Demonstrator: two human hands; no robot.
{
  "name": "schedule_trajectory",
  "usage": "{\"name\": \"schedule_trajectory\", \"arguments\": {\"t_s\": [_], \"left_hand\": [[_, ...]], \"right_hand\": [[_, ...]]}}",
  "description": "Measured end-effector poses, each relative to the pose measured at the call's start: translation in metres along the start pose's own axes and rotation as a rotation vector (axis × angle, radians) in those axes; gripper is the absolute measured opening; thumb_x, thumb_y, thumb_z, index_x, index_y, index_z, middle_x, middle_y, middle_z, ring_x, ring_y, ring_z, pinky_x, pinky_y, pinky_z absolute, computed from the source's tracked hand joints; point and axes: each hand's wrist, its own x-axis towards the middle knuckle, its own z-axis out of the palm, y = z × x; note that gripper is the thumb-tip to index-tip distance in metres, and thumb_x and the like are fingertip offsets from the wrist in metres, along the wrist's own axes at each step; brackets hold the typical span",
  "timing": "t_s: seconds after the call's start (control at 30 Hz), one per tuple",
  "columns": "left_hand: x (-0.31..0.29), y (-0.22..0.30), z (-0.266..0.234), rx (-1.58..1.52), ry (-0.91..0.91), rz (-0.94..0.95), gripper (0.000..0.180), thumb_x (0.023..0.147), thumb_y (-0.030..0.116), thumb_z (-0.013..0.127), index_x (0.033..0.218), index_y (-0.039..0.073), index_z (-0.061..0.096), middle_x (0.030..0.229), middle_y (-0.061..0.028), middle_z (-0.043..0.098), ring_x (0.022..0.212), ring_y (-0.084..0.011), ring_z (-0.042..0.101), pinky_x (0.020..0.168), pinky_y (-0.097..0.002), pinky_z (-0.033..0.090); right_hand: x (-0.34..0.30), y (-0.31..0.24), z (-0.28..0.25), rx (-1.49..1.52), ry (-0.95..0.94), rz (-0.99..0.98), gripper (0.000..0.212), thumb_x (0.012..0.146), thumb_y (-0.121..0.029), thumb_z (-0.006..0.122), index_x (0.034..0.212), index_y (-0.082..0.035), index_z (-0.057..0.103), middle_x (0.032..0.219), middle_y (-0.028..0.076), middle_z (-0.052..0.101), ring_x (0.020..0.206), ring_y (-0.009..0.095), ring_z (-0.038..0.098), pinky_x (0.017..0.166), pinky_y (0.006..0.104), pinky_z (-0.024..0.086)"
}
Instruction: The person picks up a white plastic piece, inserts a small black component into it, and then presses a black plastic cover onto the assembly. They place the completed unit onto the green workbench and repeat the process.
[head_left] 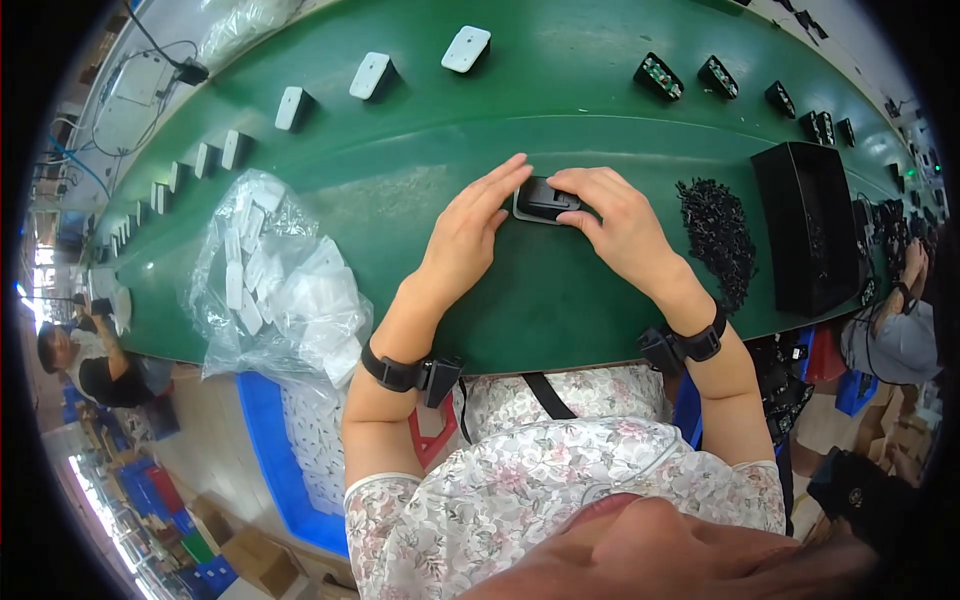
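Observation:
A small black plastic case (545,198) with a pale plate along its lower edge is between my hands, over the green table (540,290). My right hand (622,215) closes on its right side, the thumb on the near edge and the fingers on the far edge. Stretched out at the case's left end, my left hand (465,225) has its fingers straight and not wrapped round anything. The fingertips come right up to the case; whether they press on it I cannot tell. Both wrists wear black straps.
On the left lies a clear plastic bag (280,270) of white plates. To the right are a pile of small black parts (716,235) and a black bin (805,230). White-topped cases (370,76) line the far left; open cases with circuit boards (660,78) stand far right.

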Motion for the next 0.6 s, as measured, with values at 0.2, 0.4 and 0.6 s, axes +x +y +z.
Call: {"name": "schedule_trajectory", "arguments": {"t_s": [0.2, 0.4, 0.6], "left_hand": [[-0.010, -0.009, -0.008, 0.093, -0.106, 0.011, 0.053, 0.074, -0.014, 0.044, 0.122, 0.005, 0.057, 0.129, -0.0093, 0.055, 0.120, -0.0271, 0.051, 0.098, -0.0358, 0.044], [-0.012, -0.003, 0.000, 0.273, -0.130, 0.003, 0.054, 0.073, -0.012, 0.047, 0.124, 0.005, 0.056, 0.130, -0.0083, 0.054, 0.120, -0.0262, 0.052, 0.097, -0.0351, 0.044], [-0.006, -0.007, 0.011, 0.374, 0.021, 0.115, 0.049, 0.071, 0.004, 0.065, 0.119, 0.003, 0.057, 0.122, -0.0105, 0.058, 0.104, -0.0257, 0.059, 0.087, -0.0356, 0.049]], "right_hand": [[0.005, -0.003, 0.007, -0.038, -0.078, -0.023, 0.035, 0.072, -0.004, 0.069, 0.107, -0.005, 0.061, 0.107, 0.008, 0.062, 0.097, 0.027, 0.058, 0.083, 0.0359, 0.049], [0.001, -0.002, 0.019, -0.212, -0.012, -0.068, 0.038, 0.072, -0.002, 0.068, 0.109, -0.006, 0.062, 0.109, 0.007, 0.062, 0.093, 0.025, 0.060, 0.078, 0.0345, 0.051], [0.011, 0.010, 0.007, -0.034, -0.089, -0.019, 0.035, 0.076, -0.004, 0.065, 0.111, -0.006, 0.063, 0.109, 0.010, 0.061, 0.093, 0.025, 0.060, 0.075, 0.0316, 0.050]]}}
